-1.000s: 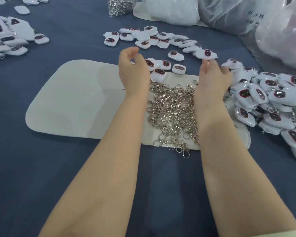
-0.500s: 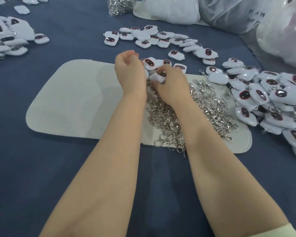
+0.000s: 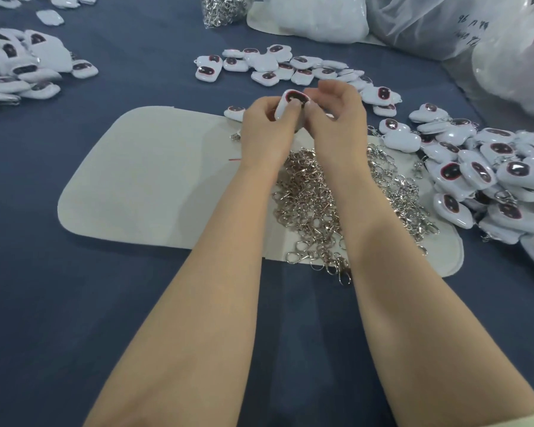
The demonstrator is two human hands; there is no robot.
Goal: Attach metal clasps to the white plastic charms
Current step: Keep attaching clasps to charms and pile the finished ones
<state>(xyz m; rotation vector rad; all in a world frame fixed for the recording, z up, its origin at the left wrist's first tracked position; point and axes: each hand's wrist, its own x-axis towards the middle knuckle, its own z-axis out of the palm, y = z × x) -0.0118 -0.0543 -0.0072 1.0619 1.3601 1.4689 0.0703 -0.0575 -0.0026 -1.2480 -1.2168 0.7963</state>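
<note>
A white plastic charm (image 3: 285,106) with a dark oval window is held up between both hands above the far edge of the white mat (image 3: 154,180). My left hand (image 3: 267,134) grips its left side, thumb across the front. My right hand (image 3: 336,118) pinches its right edge; whether a clasp sits between those fingers is hidden. A heap of metal clasps (image 3: 315,208) lies on the mat under my forearms. Loose charms (image 3: 278,69) lie in a row beyond my hands.
A big pile of charms (image 3: 490,180), some with clasps on them, lies at the right. Another charm pile (image 3: 16,72) sits far left. A clear bag of clasps (image 3: 225,9) and white plastic bags (image 3: 444,23) stand at the back on the blue cloth (image 3: 74,318).
My right hand came left from the right-hand pile, picked a charm off the mat's far edge and lifted it. Now both hands hold that charm together.
</note>
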